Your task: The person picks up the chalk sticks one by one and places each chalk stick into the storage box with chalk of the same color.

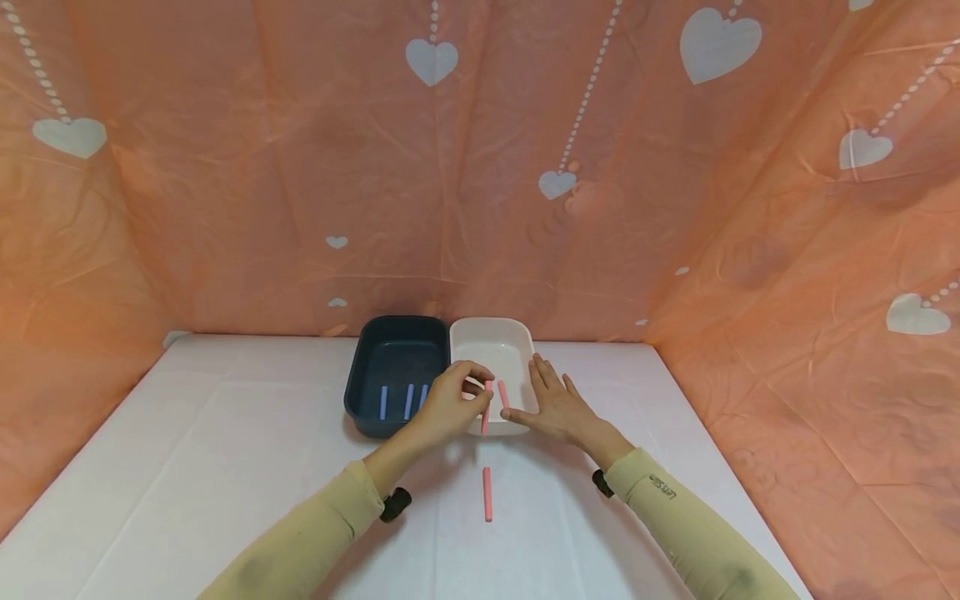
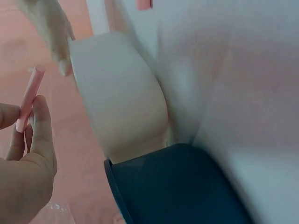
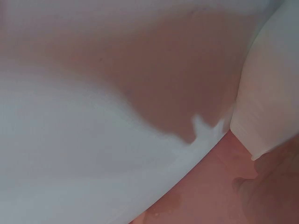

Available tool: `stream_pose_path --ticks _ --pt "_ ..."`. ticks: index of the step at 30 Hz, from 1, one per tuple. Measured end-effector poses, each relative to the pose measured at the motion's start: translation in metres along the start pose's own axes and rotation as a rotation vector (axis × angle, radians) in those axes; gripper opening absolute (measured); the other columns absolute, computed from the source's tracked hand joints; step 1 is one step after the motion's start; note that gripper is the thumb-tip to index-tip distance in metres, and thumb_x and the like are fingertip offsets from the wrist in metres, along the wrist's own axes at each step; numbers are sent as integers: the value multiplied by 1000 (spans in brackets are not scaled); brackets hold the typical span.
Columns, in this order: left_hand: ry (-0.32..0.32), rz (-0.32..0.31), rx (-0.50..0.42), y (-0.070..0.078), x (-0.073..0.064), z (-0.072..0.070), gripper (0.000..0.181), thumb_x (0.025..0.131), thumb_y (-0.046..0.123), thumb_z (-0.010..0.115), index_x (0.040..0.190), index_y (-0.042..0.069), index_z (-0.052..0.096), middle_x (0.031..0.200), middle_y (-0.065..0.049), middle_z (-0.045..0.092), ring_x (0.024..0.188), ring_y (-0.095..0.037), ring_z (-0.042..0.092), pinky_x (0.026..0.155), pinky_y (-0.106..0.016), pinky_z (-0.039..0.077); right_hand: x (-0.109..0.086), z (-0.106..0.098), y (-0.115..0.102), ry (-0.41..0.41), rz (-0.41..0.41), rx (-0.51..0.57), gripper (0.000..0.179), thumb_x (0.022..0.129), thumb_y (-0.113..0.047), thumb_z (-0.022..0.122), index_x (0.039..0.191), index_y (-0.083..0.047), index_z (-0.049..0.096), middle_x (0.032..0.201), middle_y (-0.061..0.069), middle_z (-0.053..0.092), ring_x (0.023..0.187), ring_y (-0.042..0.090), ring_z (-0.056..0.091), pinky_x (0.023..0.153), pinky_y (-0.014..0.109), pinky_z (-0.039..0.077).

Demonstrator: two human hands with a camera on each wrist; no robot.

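Before orange drapery [image 1: 480,225], fingers [image 2: 43,128] pinch a slim pink stick [image 2: 31,96]

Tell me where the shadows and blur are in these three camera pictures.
Head view: mostly sharp, with soft shadows on the white tabletop; left wrist view: pink stick in the left hand fairly clear, tabletop blurred, white tray greyish and dim; right wrist view: soft overall, with a large brownish shadow across the tabletop and the right hand dark at lower right.
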State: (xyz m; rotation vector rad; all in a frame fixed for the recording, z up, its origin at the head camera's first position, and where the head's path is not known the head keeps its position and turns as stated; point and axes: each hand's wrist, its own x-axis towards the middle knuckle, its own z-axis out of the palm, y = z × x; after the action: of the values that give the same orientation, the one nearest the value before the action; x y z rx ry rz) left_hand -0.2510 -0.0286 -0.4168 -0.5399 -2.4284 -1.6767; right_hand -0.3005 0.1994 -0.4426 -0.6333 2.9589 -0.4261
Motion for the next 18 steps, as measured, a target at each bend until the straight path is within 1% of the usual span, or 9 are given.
stream_pose_path --ticks 3,6,10,15,18 --pt "3 -29 8 -2 8 1 21 95 2 69 115 2 67 115 -12 64 98 -25 71 77 -31 59 0 0 1 -8 3 3 116 93 -78 52 165 -1 4 174 13 -1 161 30 3 127 57 6" --pt "6 -48 9 -4 17 3 22 94 1 69 116 -1 67 115 -13 64 99 -27 71 77 -31 59 0 0 2 -17 11 -5 116 92 -80 49 165 -2 2 174 12 -3 161 28 2 127 56 5" --pt "0 -73 15 -11 27 6 22 94 0 69 116 -2 67 114 -14 64 96 -27 72 76 -31 60 0 0 3 -14 9 -9 116 93 -80 49 165 -1 4 174 13 -2 161 29 3 127 56 6" --pt "-25 -95 55 -20 37 9 20 93 -1 70 113 -1 67 114 -14 65 96 -27 73 77 -31 60 0 0 3 -5 -4 -3 115 93 -78 51 165 0 7 174 14 1 160 30 4 126 57 7" --pt "-45 -93 95 -24 42 8 19 92 -2 71 111 -2 67 112 -15 67 97 -28 73 79 -33 60 0 -1 2 -9 -2 -8 114 94 -77 51 165 0 6 174 13 1 161 30 4 127 57 7"
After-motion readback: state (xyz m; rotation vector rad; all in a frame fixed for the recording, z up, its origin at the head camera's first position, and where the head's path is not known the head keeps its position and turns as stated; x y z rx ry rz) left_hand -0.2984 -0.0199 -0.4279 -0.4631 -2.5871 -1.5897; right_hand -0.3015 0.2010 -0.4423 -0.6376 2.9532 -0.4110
